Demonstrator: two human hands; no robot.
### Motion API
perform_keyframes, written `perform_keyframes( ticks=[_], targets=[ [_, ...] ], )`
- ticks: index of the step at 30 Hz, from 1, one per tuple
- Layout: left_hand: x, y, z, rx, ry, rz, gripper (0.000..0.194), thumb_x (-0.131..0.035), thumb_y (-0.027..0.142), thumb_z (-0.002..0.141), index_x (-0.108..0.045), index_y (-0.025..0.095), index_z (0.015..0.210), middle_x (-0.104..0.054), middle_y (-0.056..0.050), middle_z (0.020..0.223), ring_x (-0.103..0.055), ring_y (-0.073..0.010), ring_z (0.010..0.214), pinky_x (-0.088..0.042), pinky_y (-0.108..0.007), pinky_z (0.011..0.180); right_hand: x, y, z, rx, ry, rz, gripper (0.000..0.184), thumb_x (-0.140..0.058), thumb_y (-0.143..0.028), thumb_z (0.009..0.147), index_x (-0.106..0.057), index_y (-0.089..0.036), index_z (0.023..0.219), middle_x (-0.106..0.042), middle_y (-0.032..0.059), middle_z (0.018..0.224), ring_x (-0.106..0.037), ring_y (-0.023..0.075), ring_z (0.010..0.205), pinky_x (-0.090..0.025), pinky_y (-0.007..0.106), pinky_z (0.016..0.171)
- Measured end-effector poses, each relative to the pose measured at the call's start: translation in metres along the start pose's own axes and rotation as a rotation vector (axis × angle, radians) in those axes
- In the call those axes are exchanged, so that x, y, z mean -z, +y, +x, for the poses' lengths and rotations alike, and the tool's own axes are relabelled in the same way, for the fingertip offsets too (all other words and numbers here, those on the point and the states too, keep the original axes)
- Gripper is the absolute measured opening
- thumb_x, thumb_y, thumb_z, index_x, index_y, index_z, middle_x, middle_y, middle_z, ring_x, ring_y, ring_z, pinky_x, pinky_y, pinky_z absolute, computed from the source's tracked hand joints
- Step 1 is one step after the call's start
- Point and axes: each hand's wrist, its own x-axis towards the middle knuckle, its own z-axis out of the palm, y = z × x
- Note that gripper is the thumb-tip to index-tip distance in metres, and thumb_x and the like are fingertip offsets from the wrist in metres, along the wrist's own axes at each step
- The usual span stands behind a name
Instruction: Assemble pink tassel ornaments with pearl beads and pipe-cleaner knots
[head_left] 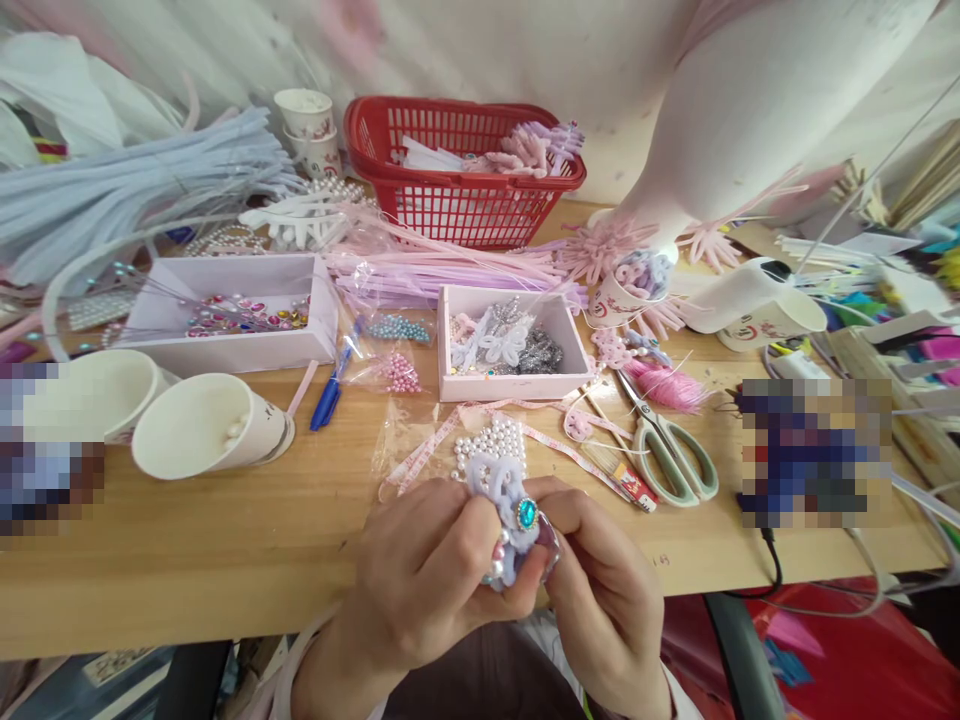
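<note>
Head view: left hand [416,575] fingers pinch the fuzzy beaded craft [496,480], right hand [611,585] fingers the shiny bit [552,543]; squeeze softly.

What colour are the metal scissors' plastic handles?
The plastic handles are pale green, best seen in the head view.

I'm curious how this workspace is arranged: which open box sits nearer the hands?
The right-hand box, just beyond the white beads, holding grey pieces; the left-hand box holds colourful gems.
</note>
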Motion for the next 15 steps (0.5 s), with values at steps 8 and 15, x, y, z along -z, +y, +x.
perform_keyframes(
  ticks=[8,15],
  targets=[
    [-0.0023,0.0012,-0.0008,0.050,0.030,0.007,0.011,-0.046,0.034,0.105,-0.048,0.024,0.100,-0.059,0.007,0.056,-0.055,-0.0119,0.043,-0.042,-0.025,0.044,0.0019,0.0001,0.0021,0.088,-0.001,-0.134,0.018,-0.050,-0.010,0.099,-0.059,-0.025,0.097,-0.077,0.0052,0.104,-0.073,0.0171,0.086,-0.055,0.026,0.073],
    [-0.0049,0.0026,-0.0048,0.092,0.036,-0.031,0.011,-0.048,0.033,0.105,-0.051,0.023,0.100,-0.061,0.004,0.059,-0.056,-0.0131,0.046,-0.043,-0.025,0.048,0.0008,0.0009,0.0034,0.148,-0.001,-0.193,0.024,-0.050,-0.004,0.095,-0.060,-0.025,0.102,-0.076,0.0059,0.105,-0.074,0.0181,0.088,-0.057,0.027,0.075]
  ],
)
